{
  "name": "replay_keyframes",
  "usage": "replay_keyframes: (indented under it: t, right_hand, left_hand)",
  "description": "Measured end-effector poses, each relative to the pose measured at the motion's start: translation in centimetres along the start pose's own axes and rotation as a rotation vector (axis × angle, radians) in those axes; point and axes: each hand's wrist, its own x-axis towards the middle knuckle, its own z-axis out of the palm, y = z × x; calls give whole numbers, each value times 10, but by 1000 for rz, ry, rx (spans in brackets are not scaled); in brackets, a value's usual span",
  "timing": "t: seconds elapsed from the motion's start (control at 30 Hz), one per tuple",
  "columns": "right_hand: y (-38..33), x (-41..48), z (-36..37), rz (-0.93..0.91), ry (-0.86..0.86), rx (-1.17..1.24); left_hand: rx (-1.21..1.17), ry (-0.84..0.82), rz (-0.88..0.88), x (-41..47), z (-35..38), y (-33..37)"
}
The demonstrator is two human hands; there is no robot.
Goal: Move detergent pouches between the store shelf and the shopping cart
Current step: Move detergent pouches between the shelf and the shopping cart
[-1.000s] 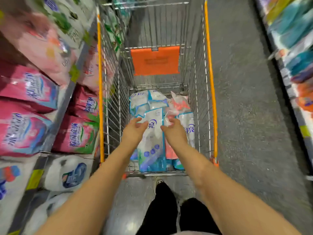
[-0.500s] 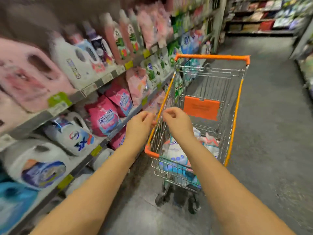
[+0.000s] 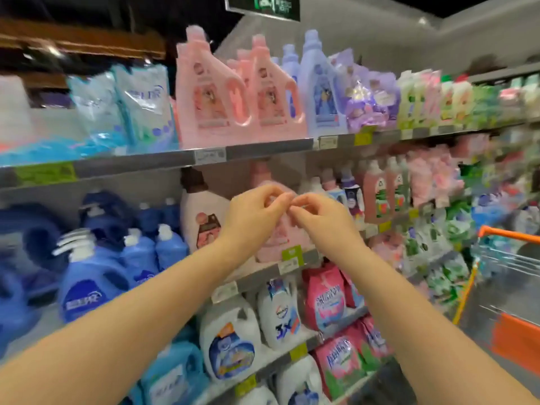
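Blue-and-white detergent pouches (image 3: 146,106) stand on the top shelf (image 3: 263,147) at upper left. Pink pouches (image 3: 330,299) sit on a lower shelf at centre right. The shopping cart (image 3: 508,236), wire with an orange rim, shows at the right edge; its contents are out of view. My left hand (image 3: 254,211) and my right hand (image 3: 324,220) are raised side by side in front of the middle shelf. Both have curled fingers, their fingertips meet, and nothing is visible in them. They are well below the blue-and-white pouches.
Pink and lilac bottles (image 3: 210,92) fill the top shelf beside the pouches. Blue jugs (image 3: 87,285) crowd the middle shelf at left, white jugs (image 3: 230,340) the lower shelves. Behind my hands stands a pink bottle (image 3: 277,241). The picture is motion-blurred.
My hands left the pouches in the cart, rose past its rim and are now empty in front of the shelves. The view swung up and left from the cart to the shelving.
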Motion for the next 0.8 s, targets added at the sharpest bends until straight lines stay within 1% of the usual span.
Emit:
replay_keyframes:
  t: [0.1,0.17,0.27,0.4,0.5,0.57,0.7,0.8]
  right_hand:
    - [-44,38,47,-100,3,46]
    - [-73,61,74,-159,5,82]
    - [-110,96,104,-229,-57,121]
    - [-147,150,133,-360,-110,58]
    - [-163,198,157,-438,-139,-13]
    - [-167,233,172,-463,-167,-57]
    - [-173,308,205,-392,-210,-74]
    - [-170,361,239,-325,-227,-79]
  left_hand:
    - [95,56,48,22,-66,-30]
    - [170,64,74,37,-105,-48]
    - [228,72,91,60,-153,-71]
    - [327,105,57,93,-203,-94]
    - [423,164,-34,127,-231,-117]
    - [448,189,-128,155,-245,-136]
    - [468,154,-378,213,-257,-170]
    - [369,192,-482,249,-254,-200]
